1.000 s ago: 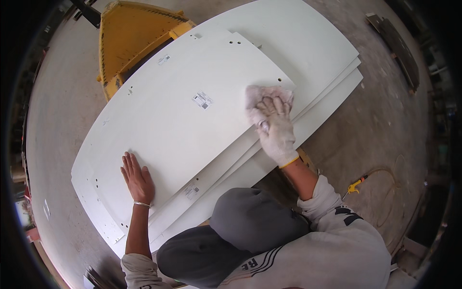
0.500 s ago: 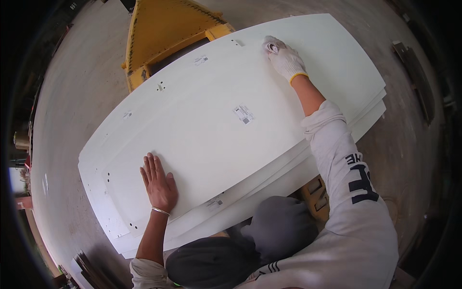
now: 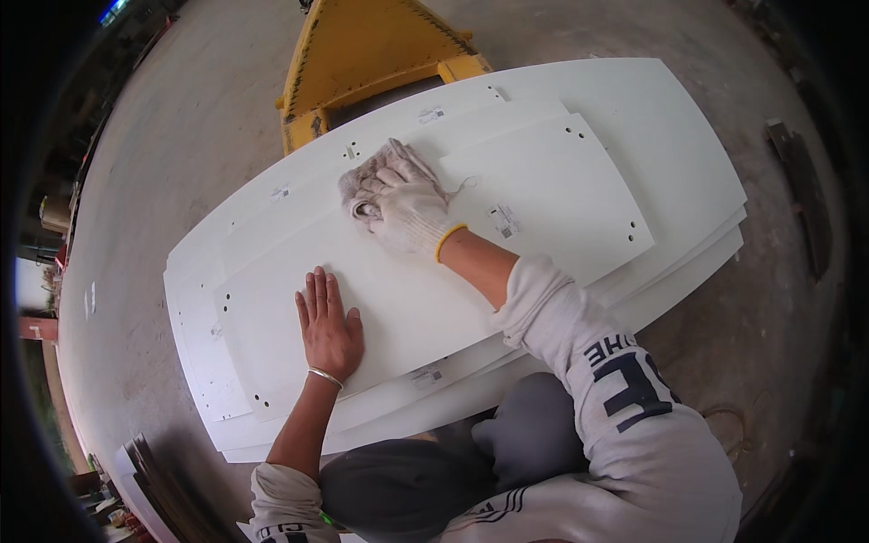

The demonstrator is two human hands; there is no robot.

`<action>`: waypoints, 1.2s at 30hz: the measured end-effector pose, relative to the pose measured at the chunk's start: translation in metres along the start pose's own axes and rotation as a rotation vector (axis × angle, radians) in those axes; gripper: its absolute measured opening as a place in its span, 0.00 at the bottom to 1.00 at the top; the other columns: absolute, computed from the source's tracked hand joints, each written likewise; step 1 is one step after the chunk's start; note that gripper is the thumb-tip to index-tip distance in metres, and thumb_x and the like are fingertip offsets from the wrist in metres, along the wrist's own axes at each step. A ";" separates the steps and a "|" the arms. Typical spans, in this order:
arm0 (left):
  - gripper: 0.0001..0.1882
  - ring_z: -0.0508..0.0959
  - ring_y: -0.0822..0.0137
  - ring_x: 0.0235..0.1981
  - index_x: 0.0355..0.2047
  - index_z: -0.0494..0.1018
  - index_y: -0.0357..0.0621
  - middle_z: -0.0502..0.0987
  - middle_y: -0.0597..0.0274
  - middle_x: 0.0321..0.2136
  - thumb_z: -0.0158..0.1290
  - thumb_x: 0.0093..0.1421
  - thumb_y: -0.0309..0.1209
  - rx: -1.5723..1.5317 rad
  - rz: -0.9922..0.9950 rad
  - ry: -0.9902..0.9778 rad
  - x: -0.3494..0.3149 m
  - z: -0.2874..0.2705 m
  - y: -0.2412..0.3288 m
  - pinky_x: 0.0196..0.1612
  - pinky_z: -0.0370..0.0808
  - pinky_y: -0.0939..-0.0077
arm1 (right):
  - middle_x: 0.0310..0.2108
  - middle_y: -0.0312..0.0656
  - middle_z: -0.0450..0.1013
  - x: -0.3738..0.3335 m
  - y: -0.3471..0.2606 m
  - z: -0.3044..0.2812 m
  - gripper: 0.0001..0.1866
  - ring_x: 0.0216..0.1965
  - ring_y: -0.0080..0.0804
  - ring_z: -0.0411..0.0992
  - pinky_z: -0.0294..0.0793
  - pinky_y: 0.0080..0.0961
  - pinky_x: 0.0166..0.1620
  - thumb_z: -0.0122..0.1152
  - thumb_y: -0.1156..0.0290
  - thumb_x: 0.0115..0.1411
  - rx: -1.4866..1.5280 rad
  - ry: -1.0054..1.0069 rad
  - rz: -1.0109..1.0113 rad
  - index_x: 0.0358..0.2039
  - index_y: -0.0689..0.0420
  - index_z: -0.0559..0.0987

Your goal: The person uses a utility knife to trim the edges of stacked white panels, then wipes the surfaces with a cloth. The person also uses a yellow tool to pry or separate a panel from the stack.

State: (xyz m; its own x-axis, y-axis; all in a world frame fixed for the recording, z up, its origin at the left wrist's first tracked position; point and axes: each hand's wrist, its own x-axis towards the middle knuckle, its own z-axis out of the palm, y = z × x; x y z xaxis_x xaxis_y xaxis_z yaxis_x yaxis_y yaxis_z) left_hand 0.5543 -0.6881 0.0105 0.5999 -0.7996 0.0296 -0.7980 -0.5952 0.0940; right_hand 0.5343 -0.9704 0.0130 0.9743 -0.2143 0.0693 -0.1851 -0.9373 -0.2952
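A white panel [image 3: 434, 299] with small holes near its corners lies on top of a stack of larger white panels [image 3: 697, 172]. Bare and with a bracelet at the wrist, my left hand [image 3: 330, 330] rests flat on the top panel's left part, fingers stretched out. My right hand [image 3: 403, 213], in a white knit glove with a yellow cuff, presses a crumpled greyish cloth [image 3: 398, 163] against the panel near its far edge. Around the cloth the fingers are curled. A printed label [image 3: 504, 221] sits on the panel right of the glove.
Beyond the stack stands a yellow metal frame [image 3: 367, 54], close to the panels' far edge. Dark flat strips [image 3: 801, 195] lie on the concrete floor at the right, and more strips [image 3: 172, 489] at the lower left. My knees [image 3: 407, 489] are against the near side.
My right hand has swept the cloth left and nearer across the panel, exposing the top panel's right end. My left hand stays flat on the panel. The whole view has shifted slightly.
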 end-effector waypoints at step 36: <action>0.27 0.69 0.40 0.64 0.57 0.72 0.31 0.73 0.39 0.59 0.56 0.58 0.30 -0.211 0.093 0.199 -0.013 0.001 -0.004 0.71 0.63 0.48 | 0.74 0.36 0.61 0.077 -0.189 0.035 0.32 0.77 0.39 0.49 0.36 0.40 0.79 0.47 0.45 0.70 -0.098 -0.246 -0.367 0.71 0.42 0.68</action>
State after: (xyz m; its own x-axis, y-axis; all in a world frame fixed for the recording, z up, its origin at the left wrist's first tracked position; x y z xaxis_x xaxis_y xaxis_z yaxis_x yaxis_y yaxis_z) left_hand 0.5497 -0.6752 0.0088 0.5411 -0.8058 0.2406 -0.8329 -0.4738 0.2861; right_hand 0.6488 -0.8001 0.0409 0.9770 0.1979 -0.0795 0.1788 -0.9632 -0.2009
